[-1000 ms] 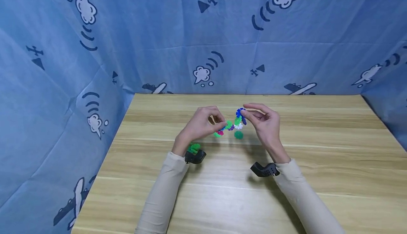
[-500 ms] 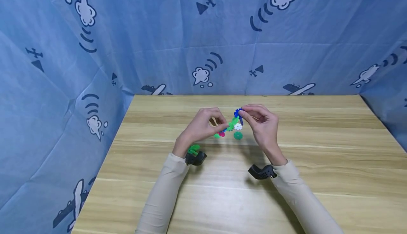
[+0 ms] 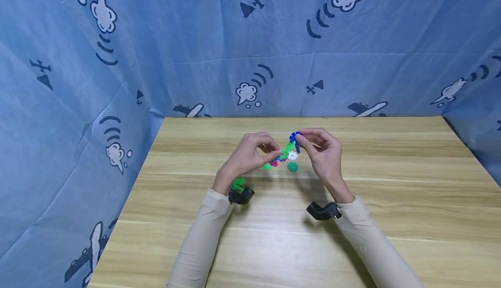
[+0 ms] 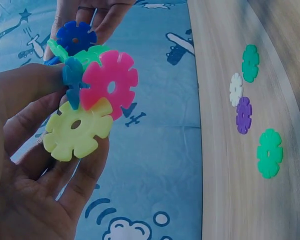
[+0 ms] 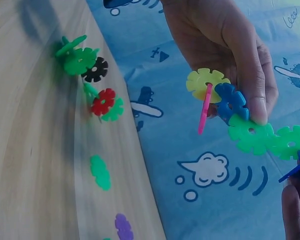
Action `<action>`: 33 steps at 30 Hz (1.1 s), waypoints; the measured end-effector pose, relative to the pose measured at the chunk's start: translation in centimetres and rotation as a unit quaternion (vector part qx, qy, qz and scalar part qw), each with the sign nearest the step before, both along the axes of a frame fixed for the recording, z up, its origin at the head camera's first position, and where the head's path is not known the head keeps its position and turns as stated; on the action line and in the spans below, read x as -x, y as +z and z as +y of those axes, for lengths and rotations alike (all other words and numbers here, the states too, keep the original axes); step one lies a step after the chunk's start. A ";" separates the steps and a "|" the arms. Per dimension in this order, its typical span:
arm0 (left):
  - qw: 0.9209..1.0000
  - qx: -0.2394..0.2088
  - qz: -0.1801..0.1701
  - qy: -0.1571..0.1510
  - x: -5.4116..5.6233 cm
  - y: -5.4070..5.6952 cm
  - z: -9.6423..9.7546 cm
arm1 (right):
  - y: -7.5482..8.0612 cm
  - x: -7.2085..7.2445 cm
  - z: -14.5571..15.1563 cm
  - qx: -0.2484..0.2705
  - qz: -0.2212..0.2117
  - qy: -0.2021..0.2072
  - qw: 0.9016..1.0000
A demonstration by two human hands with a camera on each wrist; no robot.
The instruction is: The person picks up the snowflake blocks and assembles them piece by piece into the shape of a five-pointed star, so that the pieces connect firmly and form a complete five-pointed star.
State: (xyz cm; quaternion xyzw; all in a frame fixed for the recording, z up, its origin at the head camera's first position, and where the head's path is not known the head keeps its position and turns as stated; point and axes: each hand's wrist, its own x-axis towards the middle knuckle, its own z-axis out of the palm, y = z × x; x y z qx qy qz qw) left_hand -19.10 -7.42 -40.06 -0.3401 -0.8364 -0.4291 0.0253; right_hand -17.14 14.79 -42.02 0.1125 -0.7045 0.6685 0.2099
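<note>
Blue printed fabric (image 3: 195, 27) surrounds a wood-grain counter (image 3: 391, 170). Reference item: the chain of slotted discs (image 5: 251, 142), raised above the counter between both hands. Left-hand grip (image 3: 248, 155): pinches the chain around its mid-blue disc (image 4: 74, 72), beside the pink disc (image 4: 102, 72) and yellow disc (image 4: 85, 135). Right-hand grip (image 3: 326, 149): pinches the dark blue discs (image 4: 82, 32) at the chain's far end. Below the chain, a white disc (image 3: 292, 155) and purple disc (image 4: 244, 123) lie side by side; a loose green disc (image 3: 292, 166) lies nearer the person. Caution: uneven pulling or twisting could unseat a joint, since only narrow slots appear to hold it. Slackened fingers could drop the chain. Joint seating at the dark blue end cannot be confirmed.
</note>
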 end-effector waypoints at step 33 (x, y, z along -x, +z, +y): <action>0.999 -0.007 0.017 0.031 -0.2 -0.2 0.7 | 0.1 0.1 0.6 -0.054 -0.017 0.088 0.994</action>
